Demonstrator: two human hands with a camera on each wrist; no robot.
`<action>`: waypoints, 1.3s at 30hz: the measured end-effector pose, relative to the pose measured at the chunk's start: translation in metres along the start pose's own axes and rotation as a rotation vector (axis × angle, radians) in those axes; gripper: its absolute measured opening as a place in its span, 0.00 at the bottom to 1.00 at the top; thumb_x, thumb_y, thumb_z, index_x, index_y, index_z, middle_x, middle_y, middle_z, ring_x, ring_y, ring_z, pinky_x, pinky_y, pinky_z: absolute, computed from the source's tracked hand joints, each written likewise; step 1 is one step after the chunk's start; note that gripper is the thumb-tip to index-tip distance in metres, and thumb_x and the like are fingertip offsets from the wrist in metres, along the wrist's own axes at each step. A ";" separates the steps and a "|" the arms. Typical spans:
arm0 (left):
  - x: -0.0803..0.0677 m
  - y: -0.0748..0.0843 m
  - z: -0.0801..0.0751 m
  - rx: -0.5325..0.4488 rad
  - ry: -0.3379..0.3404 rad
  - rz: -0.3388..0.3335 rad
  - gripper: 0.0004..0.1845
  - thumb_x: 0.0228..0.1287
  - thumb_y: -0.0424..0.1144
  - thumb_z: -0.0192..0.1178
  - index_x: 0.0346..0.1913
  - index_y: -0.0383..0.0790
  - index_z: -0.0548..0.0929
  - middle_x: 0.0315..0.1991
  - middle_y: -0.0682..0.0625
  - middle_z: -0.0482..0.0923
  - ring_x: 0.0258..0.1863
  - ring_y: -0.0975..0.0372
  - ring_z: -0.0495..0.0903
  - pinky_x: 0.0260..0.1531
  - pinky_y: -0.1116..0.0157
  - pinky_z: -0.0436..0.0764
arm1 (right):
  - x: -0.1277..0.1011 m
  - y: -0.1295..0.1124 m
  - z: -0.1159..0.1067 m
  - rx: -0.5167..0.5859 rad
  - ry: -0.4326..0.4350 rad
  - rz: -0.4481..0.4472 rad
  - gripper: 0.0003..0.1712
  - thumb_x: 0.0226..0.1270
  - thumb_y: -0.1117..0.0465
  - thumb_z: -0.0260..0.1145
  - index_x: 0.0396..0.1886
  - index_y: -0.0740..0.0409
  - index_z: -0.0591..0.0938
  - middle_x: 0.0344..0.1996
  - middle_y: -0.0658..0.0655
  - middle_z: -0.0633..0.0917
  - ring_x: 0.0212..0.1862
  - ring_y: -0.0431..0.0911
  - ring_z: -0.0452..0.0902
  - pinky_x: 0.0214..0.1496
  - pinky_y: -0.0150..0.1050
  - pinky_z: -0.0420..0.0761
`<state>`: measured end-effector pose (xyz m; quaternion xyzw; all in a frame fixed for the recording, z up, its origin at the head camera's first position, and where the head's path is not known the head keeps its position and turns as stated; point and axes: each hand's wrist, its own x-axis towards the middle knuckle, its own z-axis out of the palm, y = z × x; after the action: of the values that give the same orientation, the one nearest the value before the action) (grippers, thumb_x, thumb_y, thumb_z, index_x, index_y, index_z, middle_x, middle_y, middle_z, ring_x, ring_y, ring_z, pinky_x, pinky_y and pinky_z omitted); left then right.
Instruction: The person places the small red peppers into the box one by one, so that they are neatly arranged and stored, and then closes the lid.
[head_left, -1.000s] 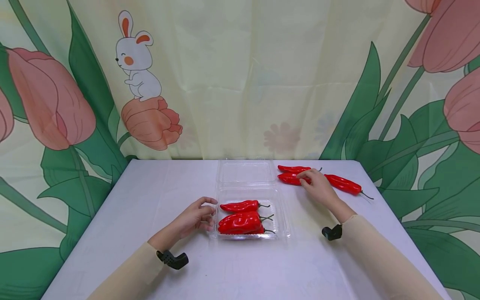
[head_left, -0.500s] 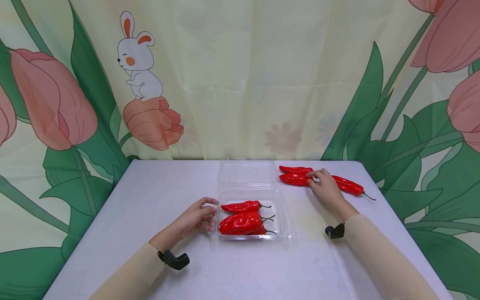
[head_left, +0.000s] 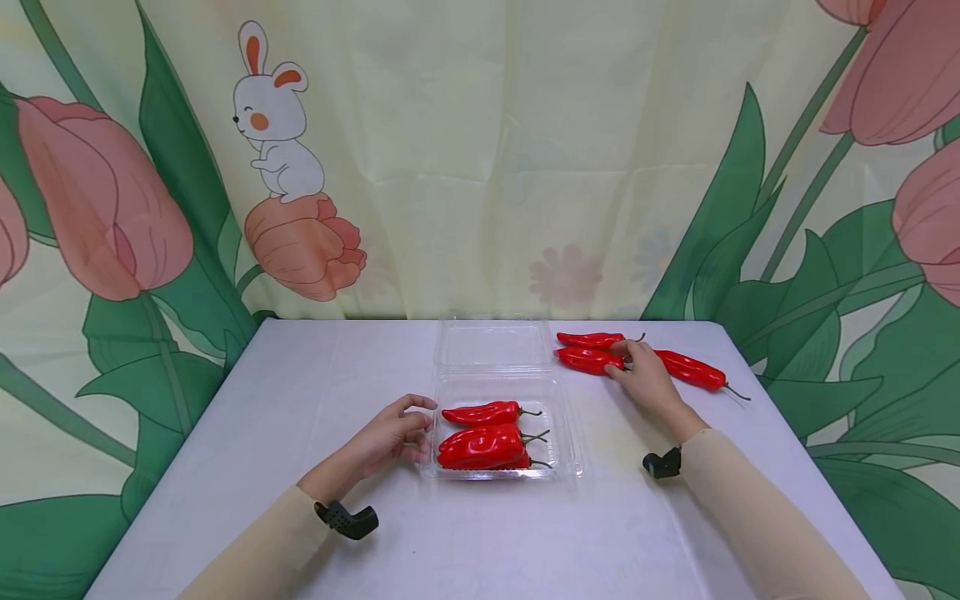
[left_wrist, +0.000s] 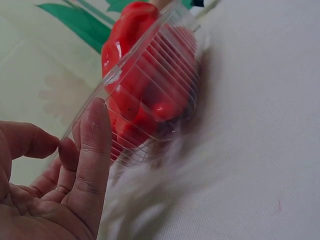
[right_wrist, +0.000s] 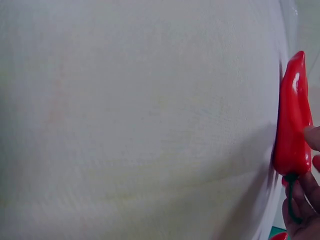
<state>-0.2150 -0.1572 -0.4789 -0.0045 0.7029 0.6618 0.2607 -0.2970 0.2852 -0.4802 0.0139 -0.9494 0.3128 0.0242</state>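
A clear plastic clamshell box (head_left: 564,429) stands mid-table, its lid (head_left: 493,343) folded back. Several red peppers (head_left: 480,447) lie inside, their stems towards the right. At the box's left side, my left hand (head_left: 388,437) holds the rim between thumb (left_wrist: 94,135) and fingers. My right hand (head_left: 647,383) is at the back right and grips a red pepper (head_left: 588,360) near its stem end. In the right wrist view, the thumb lies against this pepper (right_wrist: 291,120), with other fingers beyond its green stem.
Behind the gripped pepper lies a slimmer red pepper (head_left: 588,339). Another red pepper (head_left: 693,370) lies to the right of my right hand, its stem pointing right. A white cloth (head_left: 480,533) covers the table, and a printed curtain (head_left: 450,167) hangs along the back edge.
The right hand has shifted slightly right and towards me along the pepper, to its stem end. The left hand and the box stay in place.
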 end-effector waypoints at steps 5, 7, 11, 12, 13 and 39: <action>0.000 -0.001 0.000 0.005 0.000 0.003 0.24 0.65 0.40 0.57 0.62 0.42 0.64 0.39 0.42 0.76 0.26 0.58 0.79 0.32 0.63 0.85 | -0.004 -0.002 0.000 -0.029 -0.026 0.013 0.35 0.61 0.53 0.68 0.66 0.60 0.69 0.58 0.67 0.69 0.56 0.61 0.69 0.48 0.52 0.82; 0.000 -0.001 0.000 0.007 0.001 0.005 0.25 0.65 0.40 0.57 0.63 0.42 0.64 0.39 0.42 0.76 0.26 0.58 0.79 0.33 0.63 0.85 | -0.005 -0.002 0.000 -0.028 -0.034 0.015 0.34 0.61 0.53 0.68 0.64 0.59 0.71 0.57 0.67 0.71 0.56 0.60 0.69 0.47 0.50 0.83; 0.000 -0.002 0.000 0.008 -0.001 0.007 0.25 0.65 0.40 0.57 0.63 0.43 0.64 0.39 0.41 0.76 0.26 0.58 0.79 0.34 0.62 0.85 | -0.005 -0.002 -0.001 -0.003 -0.047 0.024 0.32 0.61 0.53 0.69 0.62 0.57 0.71 0.54 0.64 0.76 0.52 0.57 0.71 0.45 0.45 0.84; 0.000 -0.002 0.001 0.008 0.000 0.007 0.25 0.65 0.40 0.57 0.63 0.43 0.64 0.40 0.41 0.76 0.26 0.58 0.79 0.34 0.62 0.84 | -0.006 -0.002 -0.001 0.007 -0.051 0.030 0.32 0.60 0.53 0.69 0.62 0.57 0.71 0.53 0.63 0.77 0.52 0.56 0.72 0.44 0.44 0.84; 0.000 -0.002 0.001 0.007 -0.001 0.007 0.25 0.65 0.40 0.57 0.63 0.43 0.64 0.40 0.41 0.76 0.26 0.58 0.79 0.34 0.62 0.84 | -0.006 -0.002 -0.001 0.018 -0.054 0.039 0.32 0.60 0.52 0.69 0.62 0.56 0.71 0.52 0.63 0.77 0.51 0.55 0.72 0.44 0.43 0.83; 0.000 0.001 -0.002 -0.018 -0.027 0.009 0.23 0.67 0.39 0.55 0.62 0.41 0.64 0.33 0.43 0.76 0.24 0.59 0.78 0.29 0.64 0.84 | -0.011 -0.002 -0.009 0.067 -0.077 0.039 0.29 0.61 0.47 0.67 0.58 0.54 0.73 0.53 0.61 0.78 0.54 0.56 0.72 0.51 0.48 0.80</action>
<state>-0.2160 -0.1592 -0.4785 0.0051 0.6935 0.6691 0.2671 -0.2859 0.2889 -0.4719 0.0084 -0.9388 0.3438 -0.0190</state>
